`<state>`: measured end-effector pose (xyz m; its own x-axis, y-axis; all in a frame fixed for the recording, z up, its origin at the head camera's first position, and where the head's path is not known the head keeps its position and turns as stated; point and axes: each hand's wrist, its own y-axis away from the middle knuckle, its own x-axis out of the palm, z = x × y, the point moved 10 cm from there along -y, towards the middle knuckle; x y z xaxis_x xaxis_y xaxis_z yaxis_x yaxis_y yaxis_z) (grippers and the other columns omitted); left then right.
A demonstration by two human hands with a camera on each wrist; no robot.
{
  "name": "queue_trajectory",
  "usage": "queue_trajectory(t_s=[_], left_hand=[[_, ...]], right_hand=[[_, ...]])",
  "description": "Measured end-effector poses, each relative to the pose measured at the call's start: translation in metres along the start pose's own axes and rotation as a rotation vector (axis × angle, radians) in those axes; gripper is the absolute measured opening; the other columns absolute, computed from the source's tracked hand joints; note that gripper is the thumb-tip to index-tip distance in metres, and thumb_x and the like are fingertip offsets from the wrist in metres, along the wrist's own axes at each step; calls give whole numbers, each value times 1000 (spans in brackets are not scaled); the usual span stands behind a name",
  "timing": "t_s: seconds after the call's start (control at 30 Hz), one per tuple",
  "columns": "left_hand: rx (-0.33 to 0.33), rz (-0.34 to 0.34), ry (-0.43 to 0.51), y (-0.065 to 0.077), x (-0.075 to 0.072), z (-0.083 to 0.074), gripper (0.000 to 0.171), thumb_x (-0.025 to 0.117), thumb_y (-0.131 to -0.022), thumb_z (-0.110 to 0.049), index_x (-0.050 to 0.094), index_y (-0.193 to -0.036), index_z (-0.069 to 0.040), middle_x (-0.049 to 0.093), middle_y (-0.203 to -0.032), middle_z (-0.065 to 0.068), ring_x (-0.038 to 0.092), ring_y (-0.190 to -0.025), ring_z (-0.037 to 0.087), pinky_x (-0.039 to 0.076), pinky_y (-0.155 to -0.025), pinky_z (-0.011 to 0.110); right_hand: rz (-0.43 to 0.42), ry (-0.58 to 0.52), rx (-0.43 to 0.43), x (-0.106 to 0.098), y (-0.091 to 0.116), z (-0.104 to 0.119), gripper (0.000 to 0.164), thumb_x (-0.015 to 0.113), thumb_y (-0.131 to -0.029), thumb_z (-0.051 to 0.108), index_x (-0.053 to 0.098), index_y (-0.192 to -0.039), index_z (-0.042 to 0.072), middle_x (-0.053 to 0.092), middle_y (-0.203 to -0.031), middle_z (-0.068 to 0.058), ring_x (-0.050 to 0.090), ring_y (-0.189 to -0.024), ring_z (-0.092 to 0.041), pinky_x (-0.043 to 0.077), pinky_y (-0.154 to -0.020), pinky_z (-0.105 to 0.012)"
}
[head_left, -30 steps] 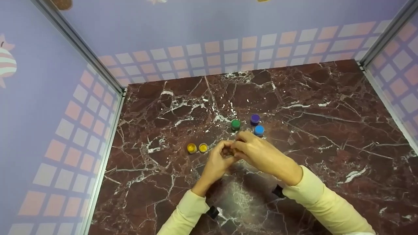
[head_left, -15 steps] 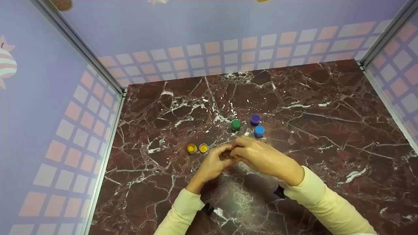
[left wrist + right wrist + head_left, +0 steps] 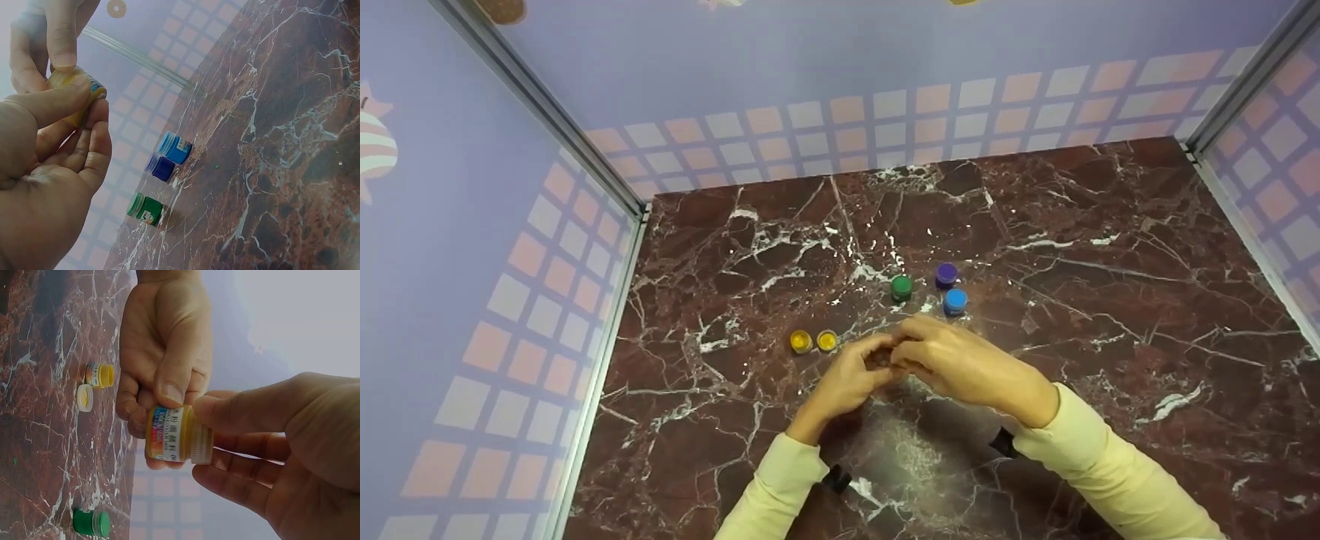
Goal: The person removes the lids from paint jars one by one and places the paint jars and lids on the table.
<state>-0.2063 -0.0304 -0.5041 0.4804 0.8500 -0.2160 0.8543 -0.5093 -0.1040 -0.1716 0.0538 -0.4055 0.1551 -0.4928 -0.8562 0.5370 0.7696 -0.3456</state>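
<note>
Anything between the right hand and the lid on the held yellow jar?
Nothing visible: the right hand pinches the translucent lid directly, while the left hand grips the yellow jar itself. The green jar stands on the table, apart from both.

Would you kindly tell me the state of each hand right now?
Left hand: closed, holding the capped yellow jar by its body.
Right hand: closed, gripping that jar's lid.

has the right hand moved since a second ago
Yes, slightly: in the head view, the right hand has shifted down the picture, away from the blue jar.
</note>
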Motion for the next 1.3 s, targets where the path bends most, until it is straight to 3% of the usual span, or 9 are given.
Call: queue_trajectory(t_s=[0.13, 0.47, 0.7, 0.87, 1.0, 1.17, 1.3], left_hand=[[-40, 5, 39, 0, 2, 4, 34, 72, -92, 3, 65, -125, 5, 70, -116, 14, 66, -104, 18, 56, -95, 33], [-37, -26, 84, -1, 1, 1, 39, 69, -92, 7, 62, -130, 10, 68, -119, 25, 68, -106, 25, 58, -93, 33], [-17, -52, 154, -2, 4, -1, 40, 70, -92, 6, 60, -130, 12, 69, -117, 21, 67, -107, 31, 58, -95, 37], [-25, -123, 214, -4, 2, 0, 42, 74, -90, 7, 59, -128, 12, 68, -116, 22, 68, -103, 26, 59, -92, 35], [-23, -175, 249, -4, 1, 1, 40, 74, -89, 8, 58, -125, 13, 68, -114, 22, 68, -101, 21, 59, -90, 33], [-6, -233, 261, -5, 2, 1, 37, 74, -89, 9, 58, -122, 12, 69, -111, 22, 68, -99, 20, 59, -88, 31], [0, -288, 276, -5, 3, 1, 35, 74, -88, 10, 56, -118, 11, 69, -110, 19, 69, -99, 21, 59, -87, 31]], right_hand=[[-7, 0, 6, -1, 0, -1, 14, 79, -89, 5, 76, -102, 6, 68, -112, -7, 64, -102, -22, 57, -91, -36], [-96, -37, 68, -13, 0, -9, 22, 77, -93, 10, 74, -113, 3, 65, -119, -10, 62, -110, -24, 57, -95, -36], [-191, -36, 188, -21, 1, -20, 22, 75, -95, 16, 74, -113, 4, 66, -121, -12, 62, -112, -27, 56, -97, -41], [-300, -80, 353, -30, 5, -32, 22, 75, -96, 14, 73, -113, 1, 66, -113, -13, 64, -94, -28, 58, -80, -37], [-344, -108, 446, -33, 6, -38, 24, 74, -97, 16, 72, -113, -1, 64, -101, -9, 59, -78, -24, 51, -63, -31], [-353, -83, 505, -32, 8, -38, 27, 73, -98, 19, 72, -114, -2, 61, -96, -9, 52, -73, -18, 46, -59, -31], [-373, -36, 499, -30, 7, -34, 29, 74, -97, 19, 71, -114, -5, 62, -100, -14, 51, -68, -19, 47, -57, -33]])
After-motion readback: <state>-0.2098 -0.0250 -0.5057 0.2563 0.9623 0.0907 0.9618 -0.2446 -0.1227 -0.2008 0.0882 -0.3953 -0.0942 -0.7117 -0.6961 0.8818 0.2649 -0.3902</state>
